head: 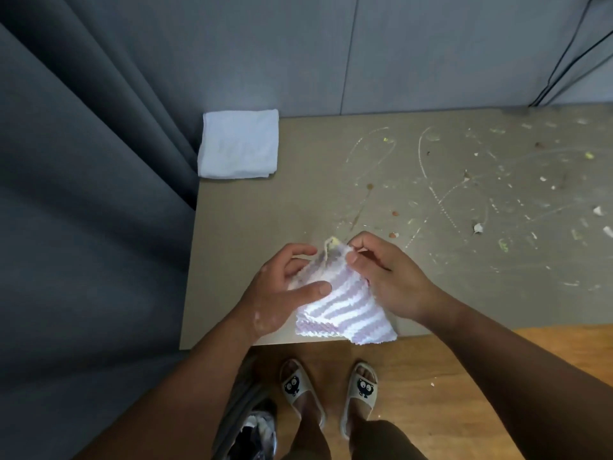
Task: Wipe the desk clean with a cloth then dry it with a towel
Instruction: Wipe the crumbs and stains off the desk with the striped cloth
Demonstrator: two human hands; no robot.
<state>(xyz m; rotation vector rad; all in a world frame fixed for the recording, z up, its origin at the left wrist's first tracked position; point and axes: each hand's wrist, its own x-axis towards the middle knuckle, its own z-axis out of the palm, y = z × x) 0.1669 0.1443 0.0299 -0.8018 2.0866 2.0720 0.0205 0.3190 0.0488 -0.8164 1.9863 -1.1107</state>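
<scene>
Matt smeared desk [265, 207], fluffy striped cloth [341, 307], terry towel [238, 144]

A dark grey fabric curtain [83, 194] hangs left, thin black cables [545, 89] run far right, and brown wooden floor [464, 366] lies near.

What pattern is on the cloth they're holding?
The cloth has pale purple and white stripes, seen in the head view.

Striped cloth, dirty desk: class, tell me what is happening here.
A person holds the striped cloth over the desk near its front edge, left grip clasping one side, right grip pinching the top corner. Its right part bears white smears and scraps, so wiping is unfinished. The folded white towel lies untouched at the far left corner.
</scene>
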